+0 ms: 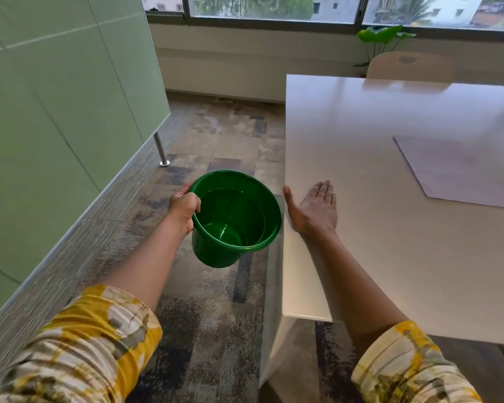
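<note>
A green plastic bucket (235,218) hangs in the air over the carpet, just left of the white table (370,158). It is tilted toward me and I see nothing inside it. My left hand (183,207) grips its rim on the left side, fingers curled over the edge. My right hand (314,209) lies flat on the table near its left edge, fingers straight, thumb spread toward the bucket. Both forearms come out of yellow patterned sleeves.
A pale sheet (460,170) lies on the table at the right. A light chair (408,66) and a green plant (383,39) stand behind the table under the window. A green partition (56,126) with a metal foot (161,151) runs along the left.
</note>
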`<action>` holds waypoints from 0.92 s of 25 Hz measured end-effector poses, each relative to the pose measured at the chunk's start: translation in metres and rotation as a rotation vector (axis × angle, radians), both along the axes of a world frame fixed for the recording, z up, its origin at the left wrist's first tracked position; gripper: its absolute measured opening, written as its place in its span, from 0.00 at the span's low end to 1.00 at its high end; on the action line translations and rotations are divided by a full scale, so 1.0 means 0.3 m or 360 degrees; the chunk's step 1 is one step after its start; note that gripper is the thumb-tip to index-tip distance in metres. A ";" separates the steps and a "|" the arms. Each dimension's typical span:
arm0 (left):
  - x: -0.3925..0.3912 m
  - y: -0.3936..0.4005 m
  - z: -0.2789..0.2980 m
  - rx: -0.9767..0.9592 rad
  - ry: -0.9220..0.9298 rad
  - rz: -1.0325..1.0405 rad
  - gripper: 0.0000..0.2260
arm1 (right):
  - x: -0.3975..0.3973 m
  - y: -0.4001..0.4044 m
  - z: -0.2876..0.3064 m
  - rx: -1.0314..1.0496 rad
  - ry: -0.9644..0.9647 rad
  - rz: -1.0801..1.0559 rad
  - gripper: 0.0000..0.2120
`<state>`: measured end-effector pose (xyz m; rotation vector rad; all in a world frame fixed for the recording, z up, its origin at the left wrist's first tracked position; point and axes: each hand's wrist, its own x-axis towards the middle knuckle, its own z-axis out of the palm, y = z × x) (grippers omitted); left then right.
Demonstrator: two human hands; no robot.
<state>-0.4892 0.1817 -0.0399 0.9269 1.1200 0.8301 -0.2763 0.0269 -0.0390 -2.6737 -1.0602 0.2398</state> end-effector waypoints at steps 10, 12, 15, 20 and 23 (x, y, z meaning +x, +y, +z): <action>-0.009 0.030 -0.034 -0.0063 -0.0056 -0.0047 0.36 | -0.256 0.176 0.025 0.0139 0.0257 -0.0114 0.51; -0.012 0.033 -0.036 -0.0081 -0.0087 -0.0049 0.37 | -0.321 0.228 0.007 0.0286 0.0350 -0.0064 0.49; -0.018 0.037 -0.036 -0.0098 -0.0107 -0.0048 0.38 | -0.412 0.283 -0.016 0.0436 0.0639 0.0103 0.32; -0.023 0.033 -0.046 -0.0074 -0.0176 -0.0104 0.33 | -0.435 0.288 -0.040 0.0500 0.0429 0.0165 0.13; -0.026 0.037 -0.058 -0.0080 -0.0203 -0.0110 0.33 | -0.414 0.276 -0.045 0.0139 0.0391 0.0287 0.14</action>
